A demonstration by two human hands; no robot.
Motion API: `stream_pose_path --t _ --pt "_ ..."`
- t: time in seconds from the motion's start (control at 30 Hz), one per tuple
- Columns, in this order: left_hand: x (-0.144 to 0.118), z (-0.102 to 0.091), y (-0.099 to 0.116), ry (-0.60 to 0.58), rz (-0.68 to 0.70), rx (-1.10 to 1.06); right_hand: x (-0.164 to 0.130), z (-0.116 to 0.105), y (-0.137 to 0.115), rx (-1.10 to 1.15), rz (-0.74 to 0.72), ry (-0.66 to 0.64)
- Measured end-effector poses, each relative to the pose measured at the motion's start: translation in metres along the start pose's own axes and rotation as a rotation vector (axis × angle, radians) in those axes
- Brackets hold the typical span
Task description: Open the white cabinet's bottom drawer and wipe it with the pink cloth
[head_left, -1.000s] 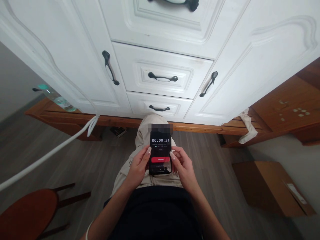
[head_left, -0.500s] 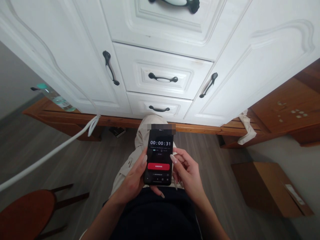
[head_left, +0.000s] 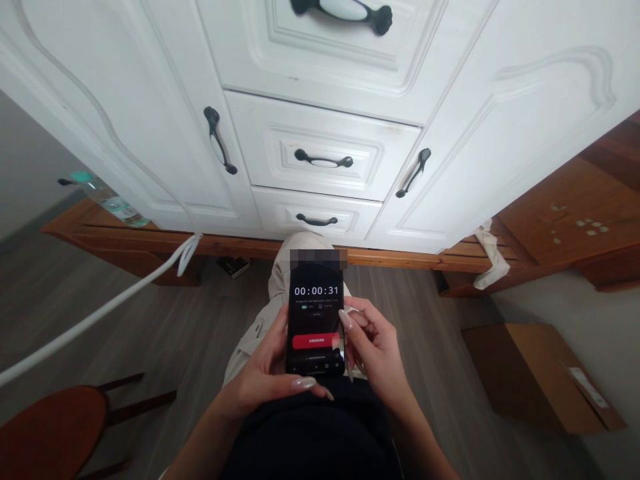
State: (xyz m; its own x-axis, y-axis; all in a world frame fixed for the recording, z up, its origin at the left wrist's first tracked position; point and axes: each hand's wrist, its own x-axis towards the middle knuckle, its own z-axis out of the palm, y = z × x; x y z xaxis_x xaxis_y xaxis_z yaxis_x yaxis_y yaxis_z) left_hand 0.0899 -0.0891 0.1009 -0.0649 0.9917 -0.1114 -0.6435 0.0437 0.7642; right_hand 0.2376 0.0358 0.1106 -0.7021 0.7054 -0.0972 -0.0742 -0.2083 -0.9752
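A black smartphone [head_left: 315,320] is held upright over my lap, its dark screen showing 00:00:31 and a red button. My left hand [head_left: 267,377] supports it from the left and underneath, with the thumb lying below the lower edge and fingertips showing under it. Along the right edge, my right hand [head_left: 373,337] grips the phone, thumb tip against its side and the other fingers curled, partly hidden. Beyond the phone is my knee in beige trousers [head_left: 300,250].
Ahead stands a white cabinet [head_left: 330,180] with dark handles, on a wooden base [head_left: 390,259]. A plastic bottle [head_left: 113,202] lies at the left. A white pole [head_left: 100,303] crosses above a round wooden stool [head_left: 50,427]. A cardboard box [head_left: 540,377] sits right.
My left thumb has moved from the phone's left side down to below its lower edge. The phone has shifted slightly left and down. My right hand stays nearly the same.
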Motion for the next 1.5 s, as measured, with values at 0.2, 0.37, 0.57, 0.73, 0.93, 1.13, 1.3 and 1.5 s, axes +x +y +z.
stream_pose_path --t 0.2,0.37,0.57,0.73,0.93,1.13,1.3,1.5 --pt "-0.003 -0.001 -0.003 -0.026 -0.013 -0.029 -0.002 0.000 -0.003 -0.014 -0.003 0.020" --pt "-0.005 -0.002 -0.004 -0.011 -0.016 -0.011 -0.003 0.001 -0.005 -0.034 0.013 0.028" --pt "-0.005 -0.003 -0.004 -0.013 -0.019 0.009 -0.002 0.000 -0.003 -0.020 0.015 0.021" --pt "-0.004 0.000 -0.004 0.018 -0.014 -0.010 -0.003 0.000 -0.001 0.012 0.032 0.007" --pt "-0.004 0.001 -0.005 0.040 -0.018 -0.013 -0.003 -0.001 -0.001 0.033 0.048 -0.015" --pt "-0.004 -0.001 -0.008 0.000 0.025 0.018 -0.004 -0.001 0.000 0.033 0.034 -0.043" --pt "-0.003 0.001 -0.009 0.045 0.016 0.003 -0.006 -0.003 0.005 0.035 0.040 -0.048" --pt "0.001 0.002 -0.015 0.071 0.028 0.042 -0.005 0.005 0.007 -0.110 -0.009 0.051"
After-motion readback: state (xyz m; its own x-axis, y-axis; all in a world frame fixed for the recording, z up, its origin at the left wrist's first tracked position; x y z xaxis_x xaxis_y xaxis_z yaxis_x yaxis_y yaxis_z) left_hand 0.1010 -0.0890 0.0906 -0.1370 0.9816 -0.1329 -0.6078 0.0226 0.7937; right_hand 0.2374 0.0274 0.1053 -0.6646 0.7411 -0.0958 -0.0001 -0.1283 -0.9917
